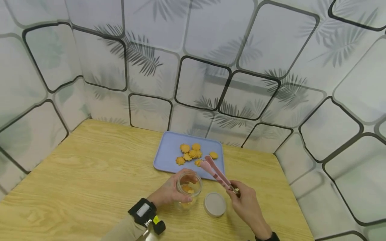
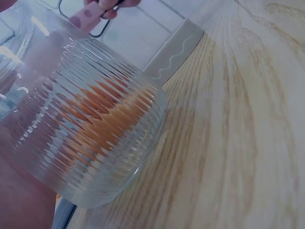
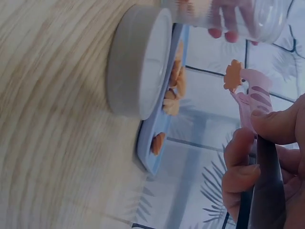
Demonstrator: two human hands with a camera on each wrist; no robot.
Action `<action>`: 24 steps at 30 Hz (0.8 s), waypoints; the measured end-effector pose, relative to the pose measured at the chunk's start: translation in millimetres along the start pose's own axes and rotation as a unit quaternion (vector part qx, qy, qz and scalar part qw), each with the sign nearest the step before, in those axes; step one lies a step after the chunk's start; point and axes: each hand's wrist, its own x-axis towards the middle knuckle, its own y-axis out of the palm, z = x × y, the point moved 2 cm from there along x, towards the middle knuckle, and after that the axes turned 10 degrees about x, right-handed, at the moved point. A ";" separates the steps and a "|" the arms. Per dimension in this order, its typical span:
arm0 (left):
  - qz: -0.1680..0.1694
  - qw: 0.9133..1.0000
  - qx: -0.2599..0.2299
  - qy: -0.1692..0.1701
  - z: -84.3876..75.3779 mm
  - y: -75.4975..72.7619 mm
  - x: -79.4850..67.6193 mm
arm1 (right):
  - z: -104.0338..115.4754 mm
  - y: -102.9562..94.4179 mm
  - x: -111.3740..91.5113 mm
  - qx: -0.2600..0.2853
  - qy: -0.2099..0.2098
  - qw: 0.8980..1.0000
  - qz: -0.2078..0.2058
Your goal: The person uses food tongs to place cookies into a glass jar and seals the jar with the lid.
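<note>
My left hand (image 1: 169, 191) grips a clear glass jar (image 1: 200, 189), fingers and thumb curled round its side. Ribbed walls show in the left wrist view, with golden cookies (image 2: 102, 119) lying inside the jar's lower part. In my right hand (image 1: 248, 204) is a pair of tongs (image 1: 219, 177) with pink, spotted tips and dark metal handles. The right wrist view shows a flower-shaped cookie (image 3: 233, 75) at the tongs' tips, up off the table. Those tips are above the near right part of the blue tray (image 1: 166, 150), to the right of the jar's mouth.
Several golden cookies (image 1: 193, 154) are spread on the tray at the table's back edge. A round whitish lid (image 1: 215, 204) lies on the wooden table (image 1: 99, 174) between my hands. Patterned curtain walls (image 1: 150, 80) stand behind and at both sides.
</note>
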 end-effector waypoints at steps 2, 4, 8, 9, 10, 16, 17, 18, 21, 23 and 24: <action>-0.001 1.000 0.001 0.001 0.5 -1.0 -0.7 | 4.6 -1.8 -1.4 0.013 -0.020 1.000 -0.011; -0.001 1.000 0.003 0.001 1.0 -1.5 -1.1 | 9.5 -4.3 -3.3 0.029 -0.040 0.999 -0.021; 0.001 1.000 -0.005 0.006 2.3 -2.0 -1.2 | 20.1 -9.2 -7.8 0.054 -0.059 0.997 -0.024; 0.001 1.000 -0.006 0.007 2.3 -2.1 -1.1 | 22.7 -10.2 -9.1 0.058 -0.058 0.996 -0.022; 0.001 1.000 -0.007 0.007 2.4 -2.1 -0.8 | 25.2 -11.1 -10.7 0.061 -0.058 0.996 -0.020; 0.002 1.000 -0.001 0.004 1.8 -3.5 0.5 | 35.6 -13.4 -18.1 0.054 -0.096 0.994 -0.019; 0.002 1.000 0.000 0.002 1.6 -3.9 0.4 | 36.2 -13.2 -19.1 0.051 -0.106 0.993 -0.019; -0.001 1.000 0.002 -0.001 1.6 -4.3 0.1 | 36.7 -12.9 -20.1 0.048 -0.116 0.992 -0.019; -0.007 1.000 0.008 -0.019 1.9 -5.1 -1.9 | 35.5 -11.4 -23.6 0.044 -0.136 0.990 -0.019; -0.007 0.999 0.013 -0.029 2.4 -5.5 -2.7 | 33.7 -10.5 -26.5 0.048 -0.140 0.989 -0.017; -0.006 0.999 0.017 -0.031 2.7 -5.7 -2.9 | 32.9 -10.2 -27.7 0.048 -0.144 0.988 -0.016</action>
